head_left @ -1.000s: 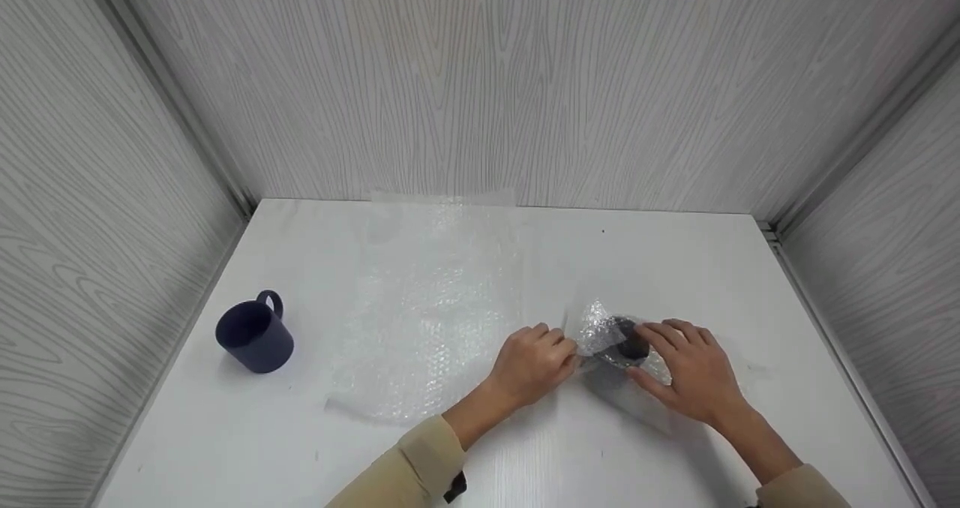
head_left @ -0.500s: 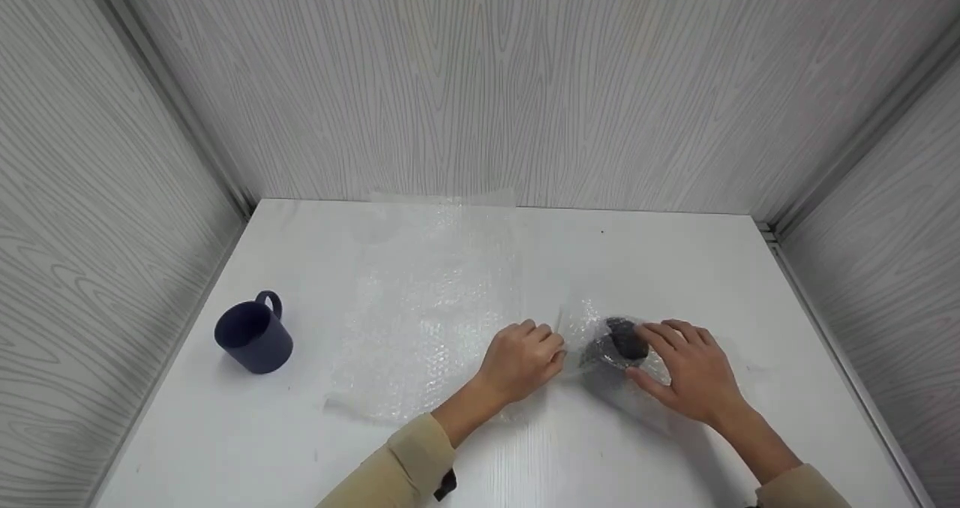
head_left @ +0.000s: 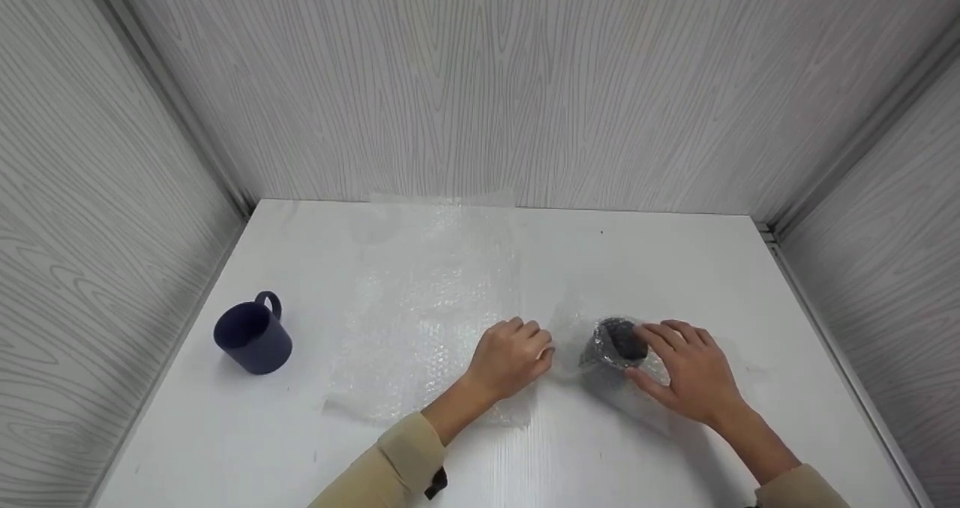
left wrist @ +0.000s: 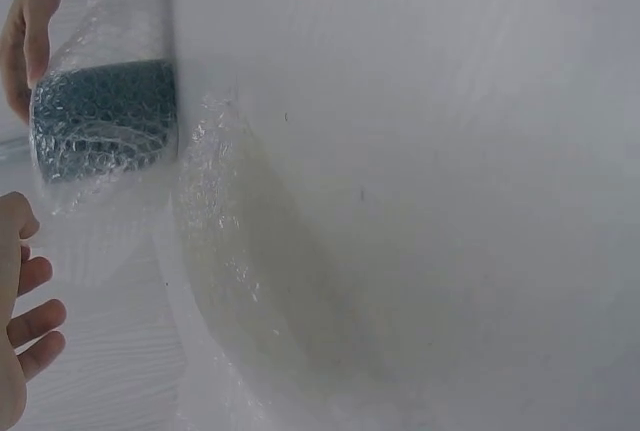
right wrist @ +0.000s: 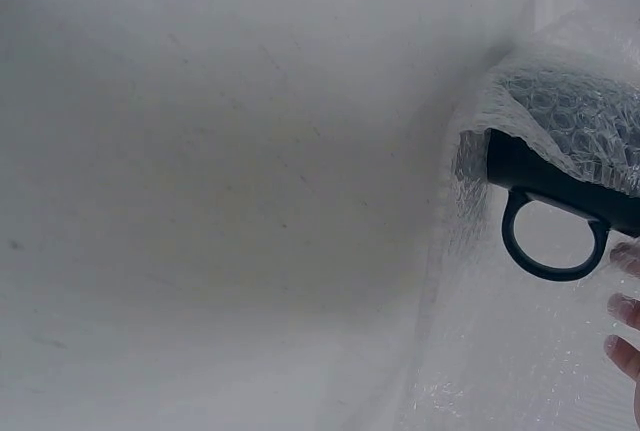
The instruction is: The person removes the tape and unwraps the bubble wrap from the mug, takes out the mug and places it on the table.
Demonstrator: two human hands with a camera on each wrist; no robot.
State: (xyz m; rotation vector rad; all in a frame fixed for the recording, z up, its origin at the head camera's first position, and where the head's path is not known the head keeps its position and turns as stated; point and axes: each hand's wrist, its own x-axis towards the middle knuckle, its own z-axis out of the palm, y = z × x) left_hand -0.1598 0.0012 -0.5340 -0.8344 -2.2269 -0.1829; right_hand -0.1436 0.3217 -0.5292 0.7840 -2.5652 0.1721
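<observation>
A dark mug (head_left: 625, 341) stands on the right, a layer of bubble wrap (right wrist: 570, 116) around part of its side. Its handle (right wrist: 555, 276) shows bare in the right wrist view. My right hand (head_left: 686, 377) holds the mug at the rim, thumb on the near side and fingers on the far side. Left of the mug, my left hand (head_left: 511, 358) pinches the edge of the bubble wrap, its fingers curled. Through the wrap the mug's side (left wrist: 105, 121) looks blue-green in the left wrist view, the right hand (left wrist: 35, 21) beside its rim.
Another mug (head_left: 255, 337), dark blue, stands at the left, its handle pointing away. A flat bubble wrap sheet (head_left: 435, 290) lies across the middle of the white table (head_left: 675, 260). Grey wood-grain panels (head_left: 480, 88) enclose the back and sides.
My left hand has moved left, drawing the bubble wrap flap down and away from the right-hand mug; its opening now shows more. The right hand has stayed in place on that mug.
</observation>
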